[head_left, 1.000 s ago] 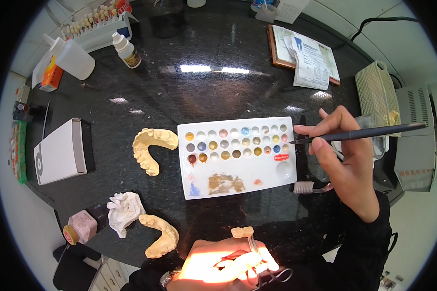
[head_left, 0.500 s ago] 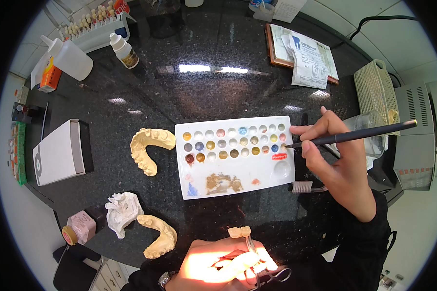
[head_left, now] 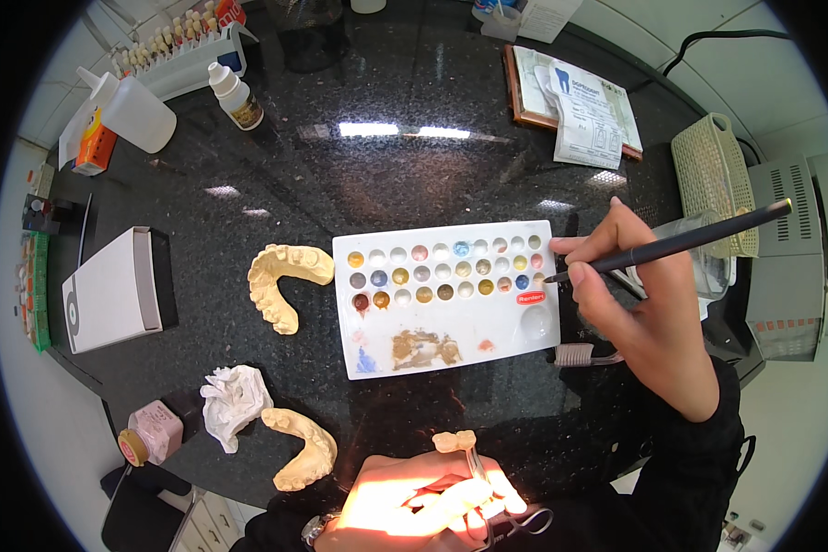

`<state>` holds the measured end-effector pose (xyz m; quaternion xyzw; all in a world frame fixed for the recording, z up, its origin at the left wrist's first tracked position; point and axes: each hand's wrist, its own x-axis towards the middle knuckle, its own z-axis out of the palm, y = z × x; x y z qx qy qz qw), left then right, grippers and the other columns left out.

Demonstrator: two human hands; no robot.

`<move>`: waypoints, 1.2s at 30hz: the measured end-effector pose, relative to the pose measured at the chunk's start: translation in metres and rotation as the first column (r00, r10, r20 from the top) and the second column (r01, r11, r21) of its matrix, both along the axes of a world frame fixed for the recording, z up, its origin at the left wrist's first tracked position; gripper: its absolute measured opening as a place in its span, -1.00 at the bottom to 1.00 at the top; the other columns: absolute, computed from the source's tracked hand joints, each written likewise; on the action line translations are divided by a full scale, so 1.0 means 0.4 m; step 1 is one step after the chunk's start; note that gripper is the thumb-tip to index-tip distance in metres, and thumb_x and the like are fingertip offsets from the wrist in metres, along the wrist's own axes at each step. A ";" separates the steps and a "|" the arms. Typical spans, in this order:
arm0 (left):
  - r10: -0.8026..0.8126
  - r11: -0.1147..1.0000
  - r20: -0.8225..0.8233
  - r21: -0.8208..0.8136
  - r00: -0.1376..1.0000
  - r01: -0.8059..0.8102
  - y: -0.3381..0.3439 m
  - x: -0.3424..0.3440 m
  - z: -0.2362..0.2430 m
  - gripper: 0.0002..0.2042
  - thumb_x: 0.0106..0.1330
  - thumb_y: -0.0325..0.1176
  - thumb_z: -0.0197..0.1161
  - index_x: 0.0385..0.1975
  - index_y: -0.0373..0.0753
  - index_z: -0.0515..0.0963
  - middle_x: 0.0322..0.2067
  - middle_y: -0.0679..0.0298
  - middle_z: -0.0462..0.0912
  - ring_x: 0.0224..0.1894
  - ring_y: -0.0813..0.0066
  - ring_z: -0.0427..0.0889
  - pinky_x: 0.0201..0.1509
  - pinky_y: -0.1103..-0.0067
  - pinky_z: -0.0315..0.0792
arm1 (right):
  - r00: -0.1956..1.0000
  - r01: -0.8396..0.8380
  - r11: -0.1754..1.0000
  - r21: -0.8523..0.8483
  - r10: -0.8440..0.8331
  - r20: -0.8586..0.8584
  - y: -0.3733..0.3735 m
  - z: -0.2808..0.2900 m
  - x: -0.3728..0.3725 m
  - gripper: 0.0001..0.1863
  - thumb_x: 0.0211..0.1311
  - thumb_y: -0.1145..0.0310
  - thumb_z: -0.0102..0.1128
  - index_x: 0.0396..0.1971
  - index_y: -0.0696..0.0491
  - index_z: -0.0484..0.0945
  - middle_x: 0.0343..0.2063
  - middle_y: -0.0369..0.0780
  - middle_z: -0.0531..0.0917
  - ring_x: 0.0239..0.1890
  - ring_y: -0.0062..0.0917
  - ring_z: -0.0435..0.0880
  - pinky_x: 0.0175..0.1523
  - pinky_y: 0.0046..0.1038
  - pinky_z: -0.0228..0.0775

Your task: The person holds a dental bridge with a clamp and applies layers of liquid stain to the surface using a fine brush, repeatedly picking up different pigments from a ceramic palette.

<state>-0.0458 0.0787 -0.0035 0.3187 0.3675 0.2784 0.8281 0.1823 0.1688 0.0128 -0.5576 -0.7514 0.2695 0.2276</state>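
My right hand grips a slim dark brush like a pen. Its tip is at the right end of the middle row of wells on a white palette; whether it touches is too small to tell. Wells of coloured paste fill the palette's upper half, and brown, blue and pink smears mark its lower part. Brightly lit at the bottom, my left hand is closed around metal forceps with finger loops. A small piece of joined tooth crowns sits at the forceps' tip.
Left of the palette lie two yellowish plaster dental models, a crumpled white tissue and a pink-labelled jar. A toothbrush-like brush is under my right wrist. Farther back stand a dropper bottle, a squeeze bottle and a woven basket.
The right hand has shifted slightly, and the brush's rear end has swung a little higher. My left hand stays put with the forceps and crowns.
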 end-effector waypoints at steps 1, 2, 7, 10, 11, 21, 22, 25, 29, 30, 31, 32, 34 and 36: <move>-0.010 0.999 -0.016 0.031 1.000 0.010 0.004 0.001 0.002 -0.78 0.34 -0.38 0.04 -0.39 -0.41 0.56 -0.59 0.28 0.59 -0.63 0.69 0.52 -0.57 0.78 0.36 | 1.000 0.005 1.000 0.002 -0.005 0.001 0.000 0.000 0.000 -0.95 0.06 0.66 0.06 -0.49 0.27 0.37 -0.64 -0.26 0.39 -0.36 -0.51 0.62 -0.12 -0.49 0.44; -0.008 0.999 -0.017 0.031 1.000 0.008 0.007 0.001 0.005 -0.78 0.34 -0.38 0.04 -0.39 -0.41 0.56 -0.59 0.28 0.59 -0.63 0.69 0.52 -0.57 0.78 0.36 | 1.000 0.010 1.000 0.003 -0.010 0.010 0.000 0.002 -0.002 -0.95 0.06 0.66 0.06 -0.49 0.27 0.38 -0.63 -0.25 0.40 -0.36 -0.50 0.62 -0.14 -0.49 0.44; 0.025 1.000 -0.010 0.019 1.000 -0.025 0.004 0.004 0.007 -0.78 0.33 -0.40 0.04 -0.40 -0.42 0.56 -0.57 0.25 0.60 -0.62 0.67 0.53 -0.58 0.77 0.37 | 0.997 -0.019 1.000 -0.005 0.019 0.069 0.006 0.010 -0.009 -0.95 0.06 0.65 0.06 -0.49 0.26 0.38 -0.59 -0.22 0.43 -0.32 -0.45 0.63 -0.18 -0.47 0.44; 0.060 0.997 -0.019 0.043 0.998 -0.059 -0.007 0.006 0.002 -0.79 0.33 -0.41 0.05 -0.39 -0.45 0.55 -0.53 0.22 0.62 -0.62 0.66 0.54 -0.57 0.76 0.39 | 0.996 -0.031 1.000 -0.003 0.032 0.077 0.008 0.012 -0.008 -0.94 0.06 0.64 0.07 -0.50 0.25 0.37 -0.57 -0.20 0.45 -0.29 -0.43 0.63 -0.18 -0.48 0.43; 0.062 0.998 0.002 0.030 0.998 -0.062 -0.009 0.006 -0.002 -0.79 0.32 -0.42 0.05 -0.39 -0.45 0.55 -0.52 0.21 0.62 -0.61 0.65 0.55 -0.57 0.75 0.40 | 0.998 -0.015 1.000 -0.005 0.016 0.060 0.007 0.011 -0.008 -0.94 0.06 0.64 0.07 -0.50 0.25 0.37 -0.56 -0.20 0.45 -0.29 -0.43 0.63 -0.18 -0.48 0.43; 0.054 0.996 0.029 0.069 0.998 -0.056 -0.008 0.004 -0.005 -0.79 0.32 -0.42 0.05 -0.40 -0.47 0.55 -0.51 0.20 0.62 -0.61 0.64 0.55 -0.56 0.75 0.40 | 0.993 -0.040 0.999 -0.013 0.041 0.112 0.014 0.020 -0.012 -0.92 0.04 0.66 0.06 -0.51 0.24 0.35 -0.54 -0.20 0.43 -0.30 -0.46 0.61 -0.18 -0.46 0.44; 0.050 0.995 0.024 0.079 0.998 -0.052 -0.008 0.003 -0.004 -0.79 0.32 -0.42 0.06 -0.40 -0.46 0.55 -0.51 0.20 0.62 -0.61 0.64 0.55 -0.56 0.75 0.40 | 0.995 -0.034 0.999 -0.018 0.036 0.097 0.013 0.020 -0.013 -0.92 0.04 0.66 0.06 -0.52 0.24 0.34 -0.55 -0.20 0.42 -0.30 -0.45 0.61 -0.17 -0.46 0.44; 0.071 0.997 0.039 0.040 0.997 -0.072 -0.013 0.005 -0.006 -0.78 0.32 -0.41 0.06 -0.40 -0.45 0.56 -0.52 0.21 0.62 -0.61 0.65 0.55 -0.55 0.76 0.40 | 0.996 -0.023 0.999 -0.027 0.025 0.081 0.014 0.017 -0.012 -0.92 0.03 0.65 0.06 -0.52 0.24 0.34 -0.55 -0.20 0.42 -0.29 -0.45 0.61 -0.16 -0.46 0.44; 0.093 0.995 0.000 0.041 0.996 -0.093 -0.003 0.010 0.007 -0.78 0.32 -0.39 0.07 -0.39 -0.44 0.56 -0.52 0.22 0.62 -0.61 0.66 0.55 -0.55 0.76 0.40 | 0.992 -0.041 0.999 -0.018 0.043 0.119 0.019 0.017 -0.012 -0.92 0.04 0.65 0.07 -0.52 0.25 0.35 -0.54 -0.20 0.42 -0.28 -0.44 0.61 -0.14 -0.45 0.44; 0.097 0.995 0.013 0.033 0.995 -0.097 -0.003 0.010 0.007 -0.78 0.32 -0.39 0.07 -0.39 -0.44 0.56 -0.52 0.22 0.62 -0.61 0.66 0.55 -0.55 0.76 0.40 | 0.991 -0.047 0.999 -0.016 0.048 0.127 0.019 0.019 -0.012 -0.92 0.04 0.65 0.07 -0.52 0.25 0.35 -0.55 -0.20 0.42 -0.28 -0.43 0.61 -0.13 -0.45 0.44; 0.101 0.995 0.026 0.024 0.995 -0.101 -0.003 0.011 0.007 -0.78 0.32 -0.39 0.08 -0.39 -0.44 0.56 -0.52 0.22 0.62 -0.61 0.66 0.55 -0.55 0.76 0.41 | 0.991 -0.042 0.999 -0.018 0.044 0.126 0.018 0.019 -0.012 -0.92 0.04 0.65 0.07 -0.52 0.25 0.35 -0.54 -0.20 0.42 -0.27 -0.43 0.61 -0.13 -0.45 0.44; 0.102 0.994 0.028 0.032 0.994 -0.103 -0.003 0.012 0.007 -0.78 0.32 -0.39 0.08 -0.39 -0.44 0.56 -0.52 0.22 0.62 -0.61 0.66 0.55 -0.55 0.76 0.41 | 0.991 -0.038 0.999 -0.021 0.040 0.126 0.017 0.020 -0.012 -0.92 0.04 0.65 0.07 -0.52 0.25 0.35 -0.54 -0.19 0.42 -0.27 -0.42 0.62 -0.13 -0.45 0.44; 0.106 0.993 0.032 0.048 0.994 -0.108 -0.005 0.013 0.005 -0.78 0.32 -0.38 0.08 -0.38 -0.44 0.56 -0.52 0.22 0.62 -0.61 0.66 0.55 -0.55 0.76 0.41 | 0.995 -0.017 0.999 -0.038 0.021 0.096 0.016 0.019 -0.012 -0.92 0.04 0.64 0.07 -0.52 0.24 0.36 -0.54 -0.19 0.43 -0.26 -0.40 0.62 -0.14 -0.45 0.43; 0.104 0.993 0.032 0.055 0.994 -0.106 -0.007 0.011 0.001 -0.78 0.32 -0.38 0.08 -0.38 -0.44 0.56 -0.52 0.22 0.63 -0.61 0.66 0.56 -0.55 0.76 0.41 | 0.999 0.017 0.997 -0.071 -0.014 0.038 0.014 0.017 -0.011 -0.92 0.04 0.64 0.07 -0.52 0.24 0.36 -0.54 -0.18 0.43 -0.25 -0.39 0.62 -0.15 -0.44 0.43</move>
